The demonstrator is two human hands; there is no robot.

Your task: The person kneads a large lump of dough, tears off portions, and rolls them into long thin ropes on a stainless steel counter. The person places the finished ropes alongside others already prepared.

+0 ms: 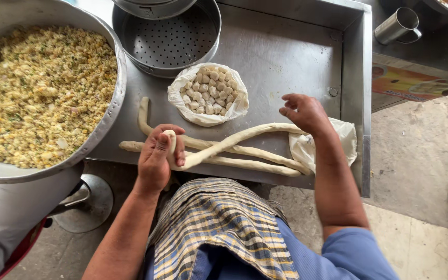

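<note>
My left hand (156,159) grips the near end of a long pale dough rope (234,139), its tip poking up between thumb and fingers. The rope runs rightward across the steel tray (286,57) toward my right hand (304,113), which hovers above it with fingers apart and holds nothing. Two more dough ropes (250,165) lie on the tray under and beside it. A white plastic bag (208,96) behind the ropes holds several small cut dough pieces.
A large steel bowl (111,111) of yellow crumbly filling stands at the left. A perforated steamer tray (169,39) sits at the back. A crumpled white bag (333,140) lies at the tray's right, a steel cup (397,26) beyond it. A checked cloth (219,223) covers my lap.
</note>
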